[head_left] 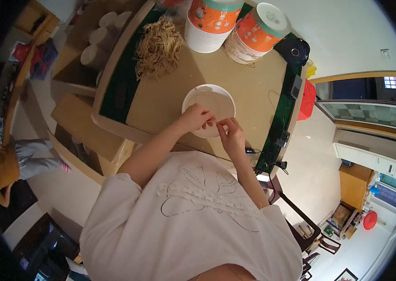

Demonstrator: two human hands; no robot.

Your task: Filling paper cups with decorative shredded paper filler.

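Note:
A white round paper bucket (221,96) stands open side up on the table, close in front of me. Over its near rim my left hand (197,118) and my right hand (231,134) meet, fingertips pinched close together. Between them runs a thin string (215,122), hard to make out at this size. Farther back on the left lies a tangled heap of tan strings (158,49). Two stacks of orange and green paper buckets, the left stack (209,28) and the right stack (259,30), stand upside down at the back; tan strings hang around the right one.
Brown cardboard covers the green-edged table (160,100). Along its right edge lie a black round device (295,50), a phone-like device (296,86) and cables. Cardboard boxes (90,124) stand left, one holding white buckets (97,42). Another person (6,164) is at far left.

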